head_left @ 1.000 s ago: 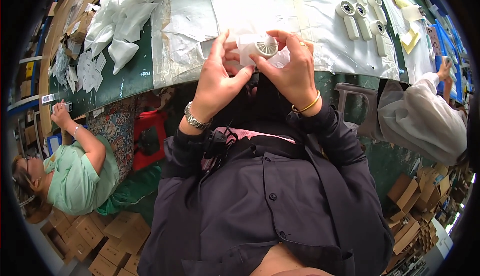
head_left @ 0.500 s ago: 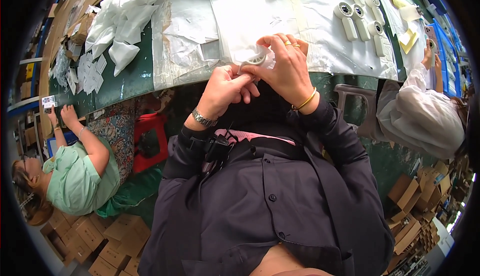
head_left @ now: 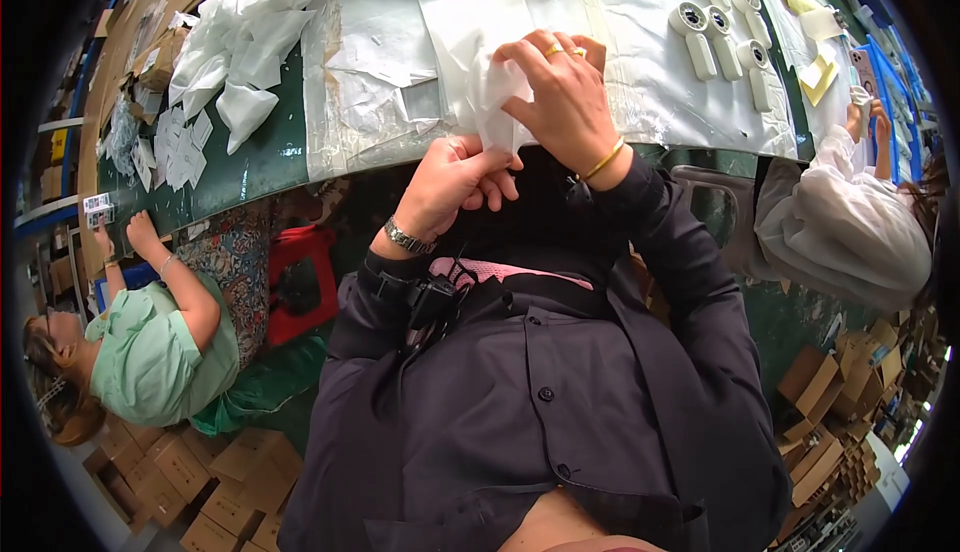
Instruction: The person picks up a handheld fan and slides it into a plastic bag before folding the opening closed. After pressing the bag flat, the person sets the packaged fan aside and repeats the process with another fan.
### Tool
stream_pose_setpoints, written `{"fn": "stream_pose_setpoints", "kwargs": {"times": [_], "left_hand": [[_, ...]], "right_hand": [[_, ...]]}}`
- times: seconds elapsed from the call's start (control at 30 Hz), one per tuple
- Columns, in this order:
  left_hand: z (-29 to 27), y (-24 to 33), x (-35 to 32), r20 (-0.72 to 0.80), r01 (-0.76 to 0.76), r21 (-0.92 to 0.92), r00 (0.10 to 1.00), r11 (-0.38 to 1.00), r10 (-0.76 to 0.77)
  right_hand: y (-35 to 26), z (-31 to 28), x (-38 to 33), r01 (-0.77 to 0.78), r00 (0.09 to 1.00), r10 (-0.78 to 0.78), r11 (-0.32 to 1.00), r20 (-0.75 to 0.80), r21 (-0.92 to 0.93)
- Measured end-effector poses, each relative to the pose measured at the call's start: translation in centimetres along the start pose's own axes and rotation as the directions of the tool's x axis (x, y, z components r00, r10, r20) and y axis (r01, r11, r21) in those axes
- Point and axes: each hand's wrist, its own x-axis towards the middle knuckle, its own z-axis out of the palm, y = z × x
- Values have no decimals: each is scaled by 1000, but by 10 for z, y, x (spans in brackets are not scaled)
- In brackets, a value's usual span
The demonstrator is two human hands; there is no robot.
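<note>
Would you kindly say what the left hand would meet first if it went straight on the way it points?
Likely the thin white wrapping between it and the right hand, though depth is unclear.

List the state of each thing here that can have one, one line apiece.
Left hand: pinching the bag's lower end
Right hand: curled at the bag's upper part; firmness of grip unclear
Bag: crumpled, between the hands; contents not discernible
Fans: five, lying unwrapped
White sheeting: bunched up
Slips: loose, overlapping
Carton: open, at lower right
</note>
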Motion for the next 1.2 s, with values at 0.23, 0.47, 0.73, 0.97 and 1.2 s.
{"fn": "stream_pose_setpoints", "kwargs": {"times": [0.23,0.47,0.73,0.97,1.2], "left_hand": [[6,9,-10,-33,-35,77,999,996,37],[10,6,-11,-280,-241,626,818,742,502],[-18,2,-14,-376,-295,371,819,881,433],[-21,-6,-23,-250,-245,151,928,958,277],[-23,-6,-22,-227,-203,98,949,974,220]], "right_hand": [[18,14,3,31,999,-32,999,-24,-40],[-15,-11,-29,-397,918,373,862,134,316],[-5,-18,-44,-69,988,80,994,-132,88],[-26,-24,-51,-220,971,234,951,-42,216],[-27,-23,-62,-348,924,377,763,63,544]]}}
